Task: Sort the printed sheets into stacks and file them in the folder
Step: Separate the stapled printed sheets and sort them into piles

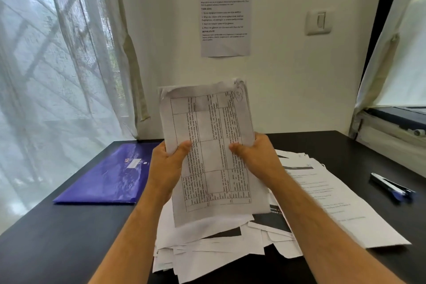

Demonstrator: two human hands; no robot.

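Now both hands up | left hand [167, 163] and right hand [253, 157] each clamp a grip on white table-printed sheets [207, 145], raised above loose white paper pile [207, 244] | glossy purple plastic folder [103, 175] flat on black desk [57, 237], left

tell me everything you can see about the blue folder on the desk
The blue plastic folder is a flat, glossy envelope-style wallet, closed, with light glare across its surface. A small white label sits near its upper middle; its text is too small to read. It lies flat on the dark desk, to the left side near the curtained window, angled with its far end toward the wall. Neither hand touches it, and none of the loose sheets overlap it. Its near right corner ends close to the left forearm.
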